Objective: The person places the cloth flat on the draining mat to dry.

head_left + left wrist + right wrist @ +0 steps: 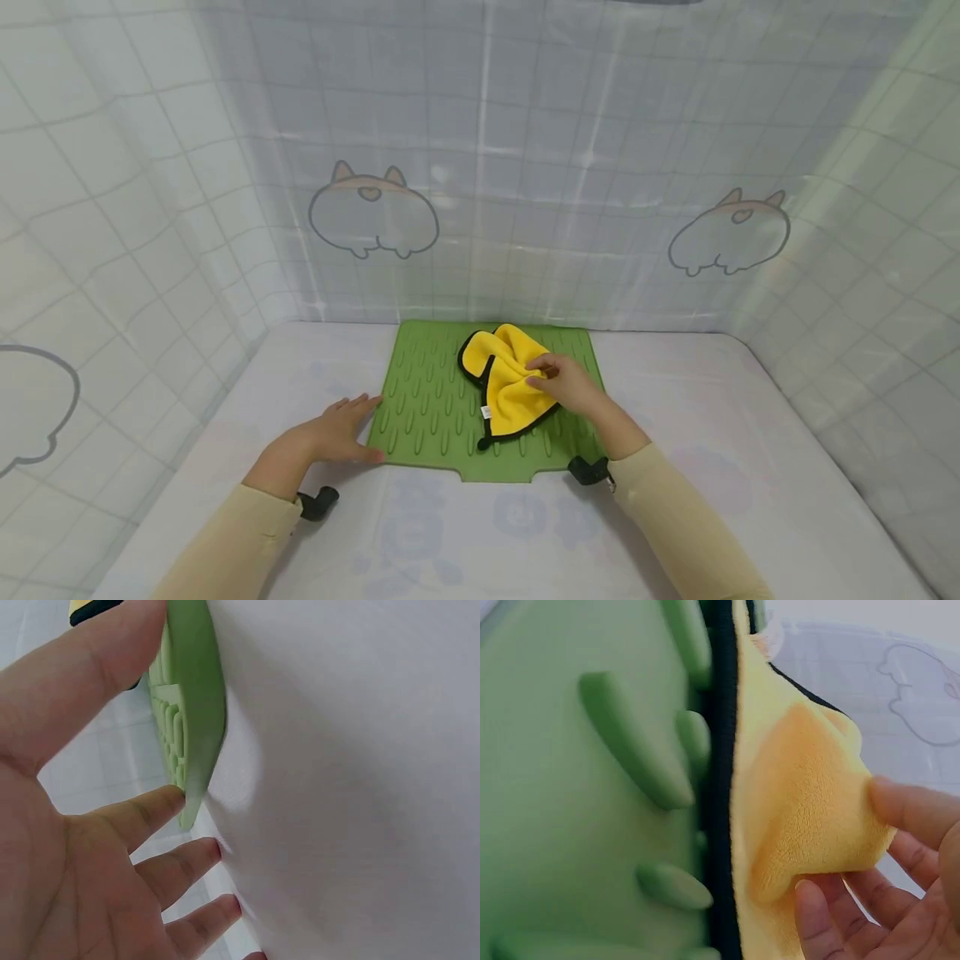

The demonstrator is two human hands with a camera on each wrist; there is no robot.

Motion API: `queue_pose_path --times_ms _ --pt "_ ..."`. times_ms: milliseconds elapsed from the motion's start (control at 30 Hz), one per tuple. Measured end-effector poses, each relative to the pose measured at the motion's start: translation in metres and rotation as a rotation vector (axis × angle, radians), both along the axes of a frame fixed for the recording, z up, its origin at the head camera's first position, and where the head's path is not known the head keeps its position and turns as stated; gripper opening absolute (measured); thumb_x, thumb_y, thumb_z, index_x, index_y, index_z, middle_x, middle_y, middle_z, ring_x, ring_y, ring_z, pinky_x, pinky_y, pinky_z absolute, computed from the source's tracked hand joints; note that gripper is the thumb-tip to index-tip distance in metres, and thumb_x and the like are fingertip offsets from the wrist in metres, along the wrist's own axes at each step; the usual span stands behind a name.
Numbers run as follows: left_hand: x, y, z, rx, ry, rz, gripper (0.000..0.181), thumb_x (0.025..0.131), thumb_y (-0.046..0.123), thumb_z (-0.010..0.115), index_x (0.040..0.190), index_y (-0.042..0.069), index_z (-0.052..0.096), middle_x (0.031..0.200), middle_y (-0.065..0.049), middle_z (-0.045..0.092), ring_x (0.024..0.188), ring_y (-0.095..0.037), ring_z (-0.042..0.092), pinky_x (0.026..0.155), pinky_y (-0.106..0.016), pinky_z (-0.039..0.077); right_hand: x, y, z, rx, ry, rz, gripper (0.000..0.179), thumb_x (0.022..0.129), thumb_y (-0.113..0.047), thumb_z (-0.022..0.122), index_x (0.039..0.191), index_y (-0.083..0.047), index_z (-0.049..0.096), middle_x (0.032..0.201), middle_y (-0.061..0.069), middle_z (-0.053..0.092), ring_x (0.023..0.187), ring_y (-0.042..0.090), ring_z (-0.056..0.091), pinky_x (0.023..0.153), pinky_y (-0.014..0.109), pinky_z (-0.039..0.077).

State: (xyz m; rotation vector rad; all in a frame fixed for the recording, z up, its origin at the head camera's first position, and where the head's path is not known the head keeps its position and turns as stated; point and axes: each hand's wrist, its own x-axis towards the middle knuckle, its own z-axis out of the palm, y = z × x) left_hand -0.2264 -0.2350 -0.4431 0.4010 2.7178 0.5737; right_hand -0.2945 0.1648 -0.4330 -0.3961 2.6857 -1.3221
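A yellow cloth [517, 400] with black edging lies bunched on a green ridged mat [420, 400]. My right hand [567, 385] pinches a raised fold of it between thumb and fingers; the right wrist view shows the fuzzy cloth [817, 795] puckered at the fingertips [885, 796]. At the mat's left edge, my left hand [333, 432] is spread, thumb at the near corner and forefinger higher up the side. In the left wrist view, the left hand [82, 847] has its forefinger against the mat's rim [202, 697], with the other fingertips down on the white surface.
The mat lies on a white covered table [675, 400], against a back wall hung with a gridded sheet [517, 167] printed with cartoon animals. Similar sheets stand at left and right. A small tab [495, 473] juts from the mat's near edge.
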Motion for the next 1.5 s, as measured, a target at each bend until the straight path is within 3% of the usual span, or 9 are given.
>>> queue_pose_path --times_ms 167,467,733,1167,1500 --pt "0.001 0.006 0.005 0.007 0.011 0.006 0.100 0.083 0.047 0.078 0.154 -0.004 0.030 0.156 -0.034 0.025 0.141 -0.060 0.017 0.111 -0.071 0.020 0.006 0.013 0.012 0.017 0.047 -0.020 0.028 0.101 -0.029 0.062 0.122 -0.011 0.069 0.126 0.009 0.064 0.113 0.030 0.059 0.083 0.039 0.056" --pt "-0.005 0.021 0.011 0.053 0.032 0.032 0.084 0.094 0.038 0.069 0.150 -0.012 0.031 0.151 -0.037 0.033 0.139 -0.055 0.029 0.112 -0.065 0.028 0.005 0.035 0.025 0.006 0.111 -0.104 0.032 0.104 -0.032 0.058 0.126 -0.011 0.068 0.125 0.010 0.065 0.116 0.032 0.058 0.091 0.050 0.052" --pt "-0.023 0.048 0.021 0.164 0.091 0.020 0.078 0.099 0.035 0.064 0.157 0.000 0.026 0.156 -0.027 0.033 0.142 -0.047 0.033 0.113 -0.062 0.030 0.001 0.049 0.024 -0.002 0.156 -0.131 0.032 0.104 -0.029 0.057 0.127 -0.009 0.067 0.125 0.014 0.064 0.113 0.033 0.058 0.089 0.050 0.052" --pt "-0.035 0.098 0.013 0.292 0.170 0.011 0.069 0.101 0.033 0.061 0.158 0.012 0.028 0.145 -0.021 0.051 0.130 -0.040 0.052 0.104 -0.058 0.043 -0.008 0.072 0.009 0.046 0.025 -0.113 0.043 0.105 -0.030 0.054 0.135 0.000 0.059 0.132 0.019 0.061 0.116 0.035 0.058 0.091 0.047 0.053" --pt "-0.037 0.126 0.012 0.330 0.147 0.000 0.071 0.102 0.038 0.059 0.161 0.019 0.023 0.142 -0.014 0.055 0.128 -0.033 0.054 0.105 -0.054 0.044 -0.011 0.077 -0.005 -0.049 -0.120 -0.067 0.041 0.106 -0.023 0.052 0.139 0.003 0.054 0.139 0.023 0.054 0.126 0.040 0.052 0.095 0.049 0.052"
